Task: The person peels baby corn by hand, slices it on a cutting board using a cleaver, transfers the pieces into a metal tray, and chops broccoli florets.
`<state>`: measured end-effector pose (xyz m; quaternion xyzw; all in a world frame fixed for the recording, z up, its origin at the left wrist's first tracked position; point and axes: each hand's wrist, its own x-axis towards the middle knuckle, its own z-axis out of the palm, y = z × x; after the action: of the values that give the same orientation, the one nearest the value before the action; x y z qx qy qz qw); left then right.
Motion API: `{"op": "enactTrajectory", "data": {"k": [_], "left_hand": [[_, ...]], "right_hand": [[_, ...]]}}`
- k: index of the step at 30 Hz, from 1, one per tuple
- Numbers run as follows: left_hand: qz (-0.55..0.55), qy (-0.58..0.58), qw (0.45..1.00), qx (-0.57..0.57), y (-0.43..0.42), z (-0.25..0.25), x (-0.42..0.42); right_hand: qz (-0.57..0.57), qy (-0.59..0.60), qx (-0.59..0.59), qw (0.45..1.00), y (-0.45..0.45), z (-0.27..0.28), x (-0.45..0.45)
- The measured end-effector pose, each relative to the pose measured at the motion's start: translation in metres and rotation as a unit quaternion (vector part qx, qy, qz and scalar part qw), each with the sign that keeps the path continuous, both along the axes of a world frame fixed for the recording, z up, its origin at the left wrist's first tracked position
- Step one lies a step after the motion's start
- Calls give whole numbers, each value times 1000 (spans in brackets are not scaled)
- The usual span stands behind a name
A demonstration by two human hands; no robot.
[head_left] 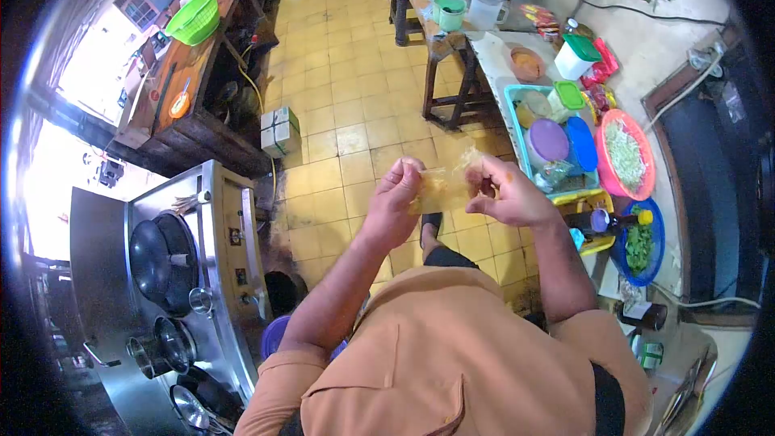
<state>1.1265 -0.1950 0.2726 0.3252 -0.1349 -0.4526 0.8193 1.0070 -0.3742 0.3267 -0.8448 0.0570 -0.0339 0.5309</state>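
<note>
A small clear plastic bag (441,190) is stretched between my two hands above the tiled floor, with something yellowish showing in it. My left hand (395,200) pinches the bag's left side between thumb and fingers. On the other side my right hand (510,194) has its fingers curled round the crumpled end of the bag. What the bag contains is too small to make out.
At left stands a steel stove (218,266) with a black wok (164,262). A wooden counter behind it holds a green basket (194,18). Along the right are a blue tray (523,153), a pink basin of shredded vegetable (624,153) and a blue basin of greens (640,250).
</note>
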Motion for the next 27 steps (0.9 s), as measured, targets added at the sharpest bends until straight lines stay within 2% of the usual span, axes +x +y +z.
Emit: {"op": "enactTrajectory", "data": {"k": [1, 3, 4, 5, 7, 9, 11, 13, 15, 16, 17, 18, 19, 21, 22, 23, 25, 27], "left_hand": [[12, -24, 999, 30, -9, -3, 8], [34, -65, 996, 55, -28, -3, 36], [33, -70, 996, 44, -38, -3, 50], [31, -72, 996, 38, -46, -1, 62], [48, -38, 996, 63, -63, 8, 84], [55, -69, 995, 36, -88, 13, 108], [63, -42, 997, 33, -113, 20, 122], [126, -35, 986, 99, -134, 22, 132], [127, -60, 982, 125, -160, 12, 139], [156, -72, 971, 167, -173, 14, 138], [182, -84, 957, 211, -185, 17, 138], [172, -37, 958, 229, -200, 20, 142], [151, -42, 960, 230, -210, 15, 150], [-42, -197, 975, 97, -225, 1, 172], [-136, -224, 962, 82, -230, 13, 178], [-172, -225, 956, 75, -241, 12, 184], [-245, -288, 926, -4, -262, 10, 191], [-335, -275, 901, 3, -282, 14, 203]], "right_hand": [[3, -4, 3, 1000, -9, -4, 10], [100, -28, -127, 986, -33, -8, 38], [103, -9, -64, 993, -39, -1, 50], [109, -15, -62, 992, -50, -1, 63], [139, -49, 152, 977, -71, -7, 85], [151, -84, 133, 976, -92, -12, 107], [149, -95, 22, 984, -108, -4, 125], [103, -111, 3, 988, -112, -17, 137], [-20, -125, -28, 992, -109, -20, 153], [-48, -178, -26, 983, -107, -27, 160], [-95, -190, -74, 974, -107, -29, 162], [-126, -206, -92, 966, -114, -35, 164], [-161, -221, -110, 955, -120, -38, 166], [-205, -253, -125, 937, -140, -28, 158], [-244, -241, -49, 938, -146, -27, 151], [-288, -227, 16, 930, -150, -24, 147], [-332, -188, 64, 922, -156, -15, 137], [-372, -172, 9, 912, -150, -13, 124]]}}
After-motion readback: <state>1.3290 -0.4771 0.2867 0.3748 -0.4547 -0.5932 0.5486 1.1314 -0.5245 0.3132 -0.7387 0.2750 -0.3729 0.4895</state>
